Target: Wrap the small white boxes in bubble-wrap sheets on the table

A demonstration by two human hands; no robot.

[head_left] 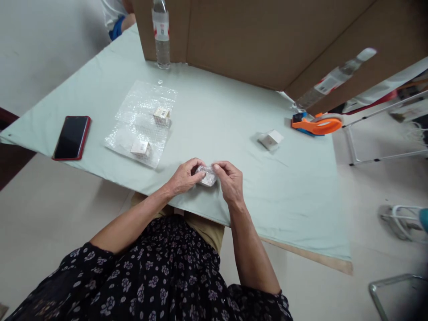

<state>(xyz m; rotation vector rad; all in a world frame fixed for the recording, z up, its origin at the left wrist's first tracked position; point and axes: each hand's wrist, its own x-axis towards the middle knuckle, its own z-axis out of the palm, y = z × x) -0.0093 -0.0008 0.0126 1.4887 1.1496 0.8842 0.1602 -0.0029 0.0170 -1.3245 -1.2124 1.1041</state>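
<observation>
green tabletop (214,120): by its near edge, left hand (183,178) grasps a small bundle (207,179), right hand (231,180) pinches its clear wrap (211,171); wrapping seems the step, likely next needing a snug, steady fold.

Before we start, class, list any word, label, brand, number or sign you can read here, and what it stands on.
No text can be read with certainty.
Left bottle: red-and-white label, print too small.
Right bottle: red-and-white label, too blurred.
Far box and near box on the bubble wrap: printed marks, too small.
Wrapped packet: nothing legible.
</observation>
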